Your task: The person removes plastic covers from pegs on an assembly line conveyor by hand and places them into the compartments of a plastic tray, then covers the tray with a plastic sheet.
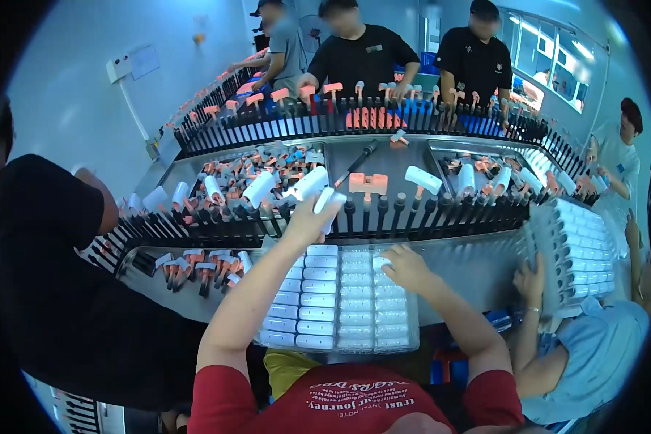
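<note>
A clear moulded tray (394, 329) lies in front of me, its left columns filled with several white capsule-shaped parts (317, 298) and its right columns bare. My left hand (309, 219) is raised at the black peg rail (412, 213) and is closed around a white part (330, 200) on or just above a peg. My right hand (405, 269) rests on the tray's top right area, fingertips pinching a white part (381, 262) at a slot.
The peg conveyor carries white parts (422, 178) and orange holders (367, 183). Loose black-and-orange pieces (202, 267) lie left of the tray. A person in black (58, 289) stands left; a person in light blue (593, 347) holds another tray (575, 253) right. Others work across the line.
</note>
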### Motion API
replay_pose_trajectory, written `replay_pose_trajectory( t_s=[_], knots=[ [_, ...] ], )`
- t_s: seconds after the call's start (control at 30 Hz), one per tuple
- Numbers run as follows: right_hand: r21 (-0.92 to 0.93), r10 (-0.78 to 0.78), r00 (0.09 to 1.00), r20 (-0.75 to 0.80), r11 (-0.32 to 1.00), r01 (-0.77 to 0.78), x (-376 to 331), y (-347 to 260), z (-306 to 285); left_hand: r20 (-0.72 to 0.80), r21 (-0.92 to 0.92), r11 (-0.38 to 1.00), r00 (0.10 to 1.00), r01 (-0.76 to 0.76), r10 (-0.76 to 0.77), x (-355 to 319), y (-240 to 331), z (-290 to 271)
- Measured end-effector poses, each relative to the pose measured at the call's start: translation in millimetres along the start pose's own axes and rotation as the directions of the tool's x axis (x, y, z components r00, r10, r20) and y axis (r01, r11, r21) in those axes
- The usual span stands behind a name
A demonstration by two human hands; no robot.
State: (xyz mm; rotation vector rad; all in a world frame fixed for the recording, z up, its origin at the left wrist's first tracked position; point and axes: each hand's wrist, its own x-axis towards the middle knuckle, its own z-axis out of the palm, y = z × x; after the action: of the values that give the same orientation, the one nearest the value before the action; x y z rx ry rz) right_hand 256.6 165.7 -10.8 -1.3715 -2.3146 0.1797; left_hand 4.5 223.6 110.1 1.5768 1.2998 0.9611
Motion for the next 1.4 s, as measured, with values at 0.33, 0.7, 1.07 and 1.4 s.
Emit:
replay_pose_trajectory(
  t_s=[0.33,0.7,1.07,1.4],
  knots=[
    [-0.141,0.066,0.991,0.117,0.989,-0.049,14.9,-0.4,12.9,-0.104,-0.488,0.872,0.991,0.025,-0.086,16.6,3.2,-38.8],
    [-0.047,0.058,0.938,0.343,0.998,-0.045,22.2,13.7,-6.0,-0.379,-0.155,0.961,0.885,0.228,-0.271,45.6,-5.5,-91.5],
    [-0.263,-0.050,0.984,0.173,0.960,0.095,37.3,-13.7,-12.7,-0.173,0.955,0.275,0.965,0.114,0.199,28.0,-45.4,-170.4],
    [0.207,-0.075,0.837,-0.542,0.953,0.219,210.5,-144.7,-86.6,-0.622,0.686,0.615,0.752,0.388,0.219,12.2,-67.3,-200.3]
  ],
)
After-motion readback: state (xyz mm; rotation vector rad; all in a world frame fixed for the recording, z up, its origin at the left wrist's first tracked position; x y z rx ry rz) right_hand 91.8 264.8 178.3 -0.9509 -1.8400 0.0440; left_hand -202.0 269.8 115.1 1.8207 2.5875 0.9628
